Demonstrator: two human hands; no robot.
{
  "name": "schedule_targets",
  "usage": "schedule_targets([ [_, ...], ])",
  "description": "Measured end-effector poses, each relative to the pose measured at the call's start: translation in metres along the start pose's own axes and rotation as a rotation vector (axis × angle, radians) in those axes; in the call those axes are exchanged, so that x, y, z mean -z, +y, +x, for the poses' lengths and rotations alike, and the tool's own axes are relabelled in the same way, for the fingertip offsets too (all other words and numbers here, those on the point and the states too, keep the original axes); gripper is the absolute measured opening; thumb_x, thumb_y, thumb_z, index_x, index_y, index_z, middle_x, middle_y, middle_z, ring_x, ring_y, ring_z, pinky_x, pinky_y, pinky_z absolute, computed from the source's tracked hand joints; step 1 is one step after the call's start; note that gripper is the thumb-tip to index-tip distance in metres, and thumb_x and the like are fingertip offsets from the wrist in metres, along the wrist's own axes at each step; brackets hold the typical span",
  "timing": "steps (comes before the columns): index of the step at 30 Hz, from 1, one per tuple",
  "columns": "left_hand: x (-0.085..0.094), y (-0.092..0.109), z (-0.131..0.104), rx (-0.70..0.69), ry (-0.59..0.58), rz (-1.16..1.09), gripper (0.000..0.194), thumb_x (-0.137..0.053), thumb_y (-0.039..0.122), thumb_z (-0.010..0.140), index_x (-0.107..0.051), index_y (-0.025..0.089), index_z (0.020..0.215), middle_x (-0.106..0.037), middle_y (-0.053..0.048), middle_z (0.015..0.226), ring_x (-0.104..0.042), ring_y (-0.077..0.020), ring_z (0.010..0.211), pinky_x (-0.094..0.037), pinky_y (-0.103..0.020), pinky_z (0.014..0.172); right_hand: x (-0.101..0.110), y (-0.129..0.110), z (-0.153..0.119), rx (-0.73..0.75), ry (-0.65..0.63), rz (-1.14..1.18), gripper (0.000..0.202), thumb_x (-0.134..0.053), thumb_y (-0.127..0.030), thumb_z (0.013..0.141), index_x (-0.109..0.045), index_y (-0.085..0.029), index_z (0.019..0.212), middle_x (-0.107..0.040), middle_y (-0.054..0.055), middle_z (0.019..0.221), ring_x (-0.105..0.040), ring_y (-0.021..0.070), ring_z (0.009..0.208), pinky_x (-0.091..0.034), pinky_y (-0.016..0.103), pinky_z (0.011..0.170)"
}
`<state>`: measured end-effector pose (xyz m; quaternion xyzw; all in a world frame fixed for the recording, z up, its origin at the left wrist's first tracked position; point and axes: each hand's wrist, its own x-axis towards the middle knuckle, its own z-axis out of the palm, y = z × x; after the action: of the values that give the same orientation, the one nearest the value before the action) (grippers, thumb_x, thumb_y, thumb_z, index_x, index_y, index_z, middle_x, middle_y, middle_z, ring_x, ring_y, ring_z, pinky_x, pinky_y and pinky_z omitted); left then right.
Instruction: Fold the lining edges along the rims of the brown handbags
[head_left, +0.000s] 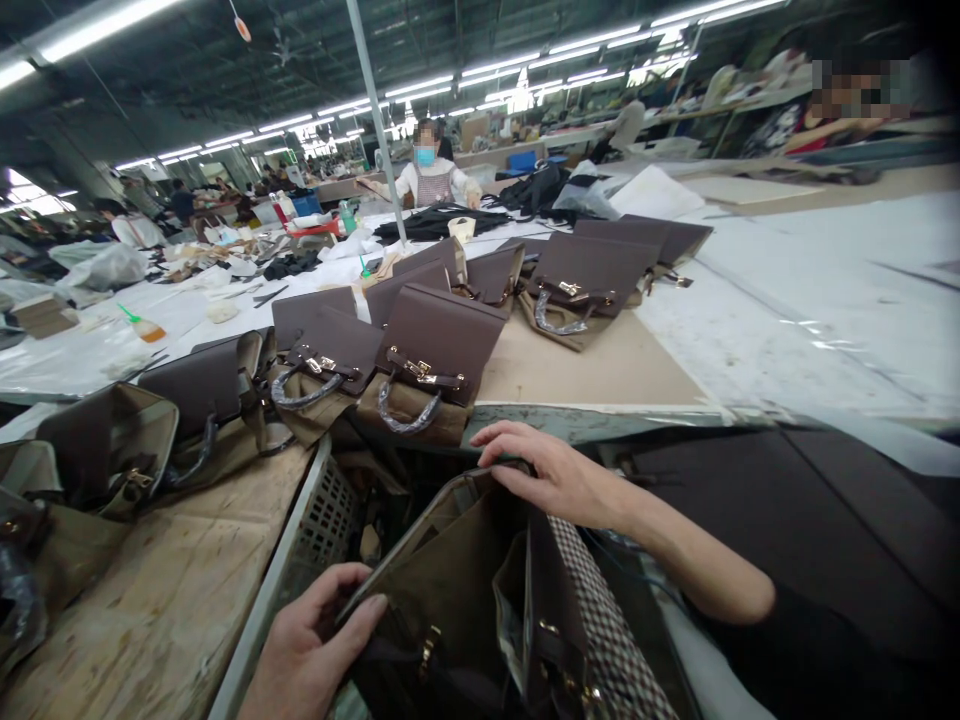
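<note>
A dark brown handbag (442,560) with an olive lining and gold-coloured fittings is held close to me, its top facing up and gaping. My left hand (311,640) pinches its left rim, thumb on the near side and fingers over the edge. At the far upper corner, my right hand (544,470) lies over the rim, its thumb and fingers closed around the edge. The bag's lower part runs out of view at the bottom.
Similar brown handbags (442,340) with plastic-wrapped handles stand along the worktable and on a stained board (172,560) at left. A perforated plastic crate (326,510) sits below the table edge. A glue bottle (142,325) lies further back. Across the table is a masked person (435,180).
</note>
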<state>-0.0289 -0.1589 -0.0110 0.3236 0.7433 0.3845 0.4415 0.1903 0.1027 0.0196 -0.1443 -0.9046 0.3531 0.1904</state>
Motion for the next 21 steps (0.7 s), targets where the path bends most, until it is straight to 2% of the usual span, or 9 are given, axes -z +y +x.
schedule_targets([
  [4, -0.004, 0.005, 0.0, 0.01, 0.014, -0.068, 0.04, -0.065, 0.052, 0.081, -0.06, 0.021, 0.106, -0.069, -0.001, 0.087, -0.065, -0.0216, 0.086, -0.054, -0.027, 0.076, -0.006, -0.022, -0.011, 0.008, -0.017, -0.198, 0.031, -0.055, -0.045, 0.092, -0.064, -0.019, 0.078, -0.059, 0.01, 0.128, -0.047, 0.0278, 0.125, -0.036, 0.049, 0.106],
  [7, -0.007, 0.009, 0.0, -0.004, 0.015, -0.084, 0.039, -0.067, 0.051, 0.079, -0.06, 0.021, 0.103, -0.068, -0.001, 0.085, -0.065, -0.0215, 0.085, -0.054, -0.027, 0.076, -0.015, -0.034, -0.015, 0.016, -0.057, -0.236, 0.042, -0.053, -0.053, 0.092, -0.068, -0.018, 0.075, -0.061, 0.011, 0.128, -0.038, 0.0326, 0.133, -0.025, 0.057, 0.11],
  [9, -0.008, 0.01, -0.002, -0.008, 0.011, -0.084, 0.039, -0.067, 0.051, 0.079, -0.061, 0.021, 0.103, -0.068, -0.001, 0.085, -0.065, -0.0215, 0.085, -0.054, -0.026, 0.075, -0.018, -0.042, -0.013, -0.02, -0.13, -0.009, 0.048, -0.043, -0.054, 0.096, -0.071, -0.02, 0.076, -0.061, 0.009, 0.13, -0.039, 0.0299, 0.133, -0.026, 0.053, 0.112],
  [11, -0.008, 0.01, -0.003, -0.001, 0.0, -0.085, 0.04, -0.066, 0.052, 0.079, -0.061, 0.021, 0.105, -0.069, -0.001, 0.085, -0.065, -0.0211, 0.084, -0.054, -0.025, 0.073, -0.014, -0.051, -0.007, -0.048, -0.142, 0.419, 0.059, -0.027, -0.057, 0.098, -0.072, -0.022, 0.082, -0.058, 0.006, 0.133, -0.046, 0.0264, 0.129, -0.033, 0.049, 0.111],
  [13, -0.008, 0.008, -0.004, 0.001, -0.003, -0.084, 0.042, -0.066, 0.052, 0.079, -0.061, 0.021, 0.107, -0.07, -0.001, 0.086, -0.065, -0.0202, 0.083, -0.053, -0.024, 0.073, -0.001, -0.056, 0.002, -0.023, 0.015, 0.846, 0.066, -0.015, -0.062, 0.097, -0.071, -0.026, 0.099, -0.055, 0.004, 0.138, -0.05, 0.0262, 0.127, -0.04, 0.05, 0.106],
  [15, -0.007, 0.006, -0.005, -0.007, -0.015, -0.069, 0.042, -0.065, 0.052, 0.08, -0.061, 0.021, 0.108, -0.071, -0.001, 0.087, -0.065, -0.0196, 0.084, -0.052, -0.023, 0.074, 0.02, -0.054, 0.011, 0.065, 0.336, 1.067, 0.059, -0.018, -0.066, 0.095, -0.062, -0.035, 0.119, -0.052, 0.001, 0.141, -0.045, 0.027, 0.131, -0.043, 0.053, 0.103],
  [18, -0.005, 0.005, -0.006, -0.023, -0.043, -0.032, 0.039, -0.062, 0.051, 0.083, -0.059, 0.022, 0.11, -0.07, -0.001, 0.089, -0.064, -0.0198, 0.086, -0.052, -0.024, 0.076, 0.05, -0.04, 0.019, 0.215, 0.759, 1.056, 0.039, -0.036, -0.06, 0.094, -0.054, -0.044, 0.125, -0.049, -0.006, 0.142, -0.036, 0.0238, 0.138, -0.043, 0.051, 0.104],
  [20, -0.004, 0.006, -0.007, -0.032, -0.049, -0.014, 0.038, -0.062, 0.051, 0.084, -0.059, 0.023, 0.109, -0.069, 0.0, 0.087, -0.064, -0.0198, 0.085, -0.051, -0.023, 0.074, 0.057, -0.028, 0.019, 0.182, 0.832, 0.997, 0.031, -0.047, -0.052, 0.093, -0.058, -0.042, 0.121, -0.052, -0.006, 0.138, -0.043, 0.0215, 0.132, -0.045, 0.045, 0.103],
  [21, -0.004, 0.006, -0.007, -0.034, -0.043, -0.01, 0.038, -0.062, 0.052, 0.083, -0.06, 0.023, 0.107, -0.069, 0.0, 0.086, -0.064, -0.02, 0.084, -0.051, -0.023, 0.073, 0.055, -0.023, 0.018, 0.12, 0.798, 0.926, 0.027, -0.054, -0.047, 0.092, -0.061, -0.039, 0.117, -0.057, -0.004, 0.132, -0.05, 0.0206, 0.124, -0.046, 0.042, 0.1],
])
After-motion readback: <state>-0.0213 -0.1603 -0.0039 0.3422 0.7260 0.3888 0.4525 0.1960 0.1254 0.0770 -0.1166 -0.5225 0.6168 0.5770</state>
